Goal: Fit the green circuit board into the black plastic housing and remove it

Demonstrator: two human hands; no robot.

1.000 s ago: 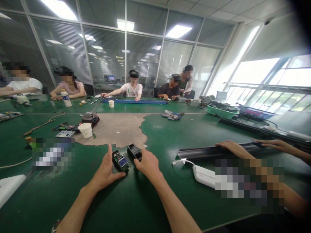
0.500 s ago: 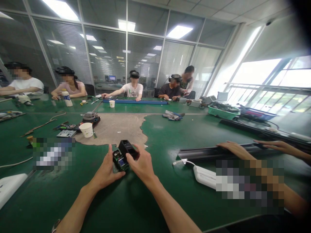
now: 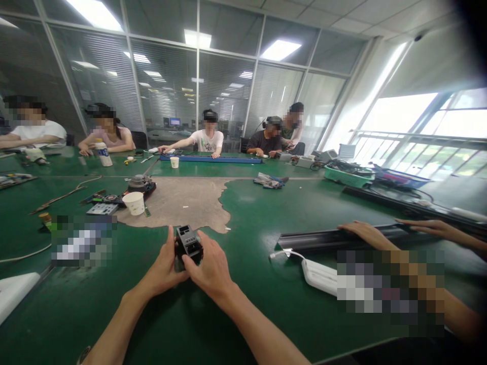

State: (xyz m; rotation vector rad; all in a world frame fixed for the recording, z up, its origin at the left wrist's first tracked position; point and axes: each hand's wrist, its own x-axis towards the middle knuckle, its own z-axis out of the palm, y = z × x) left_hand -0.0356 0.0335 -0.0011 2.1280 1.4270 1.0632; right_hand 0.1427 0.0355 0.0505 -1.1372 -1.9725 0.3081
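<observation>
Between my hands, just above the table, is a small black plastic housing (image 3: 187, 240) with rectangular cut-outs in its face. My right hand (image 3: 211, 263) grips it from the right, thumb at the near edge and fingers behind. My left hand (image 3: 165, 263) closes on the left side, index finger pointing up along it and thumb underneath. The small green circuit board that lay in my left hand is now covered by the housing and the fingers. How far the board sits inside it, I cannot tell.
On the green table (image 3: 258, 314) lie a paper cup (image 3: 134, 204), small electronic parts (image 3: 102, 209) and a white power bank (image 3: 319, 278) with a short cable. At right, a co-worker's hands (image 3: 367, 235) rest on a long black rail (image 3: 312, 240). Other people sit across the table.
My right hand has brought the black housing left and down over the circuit board, which showed openly before. The hands are closer together. The co-worker's hands have stayed on the rail.
</observation>
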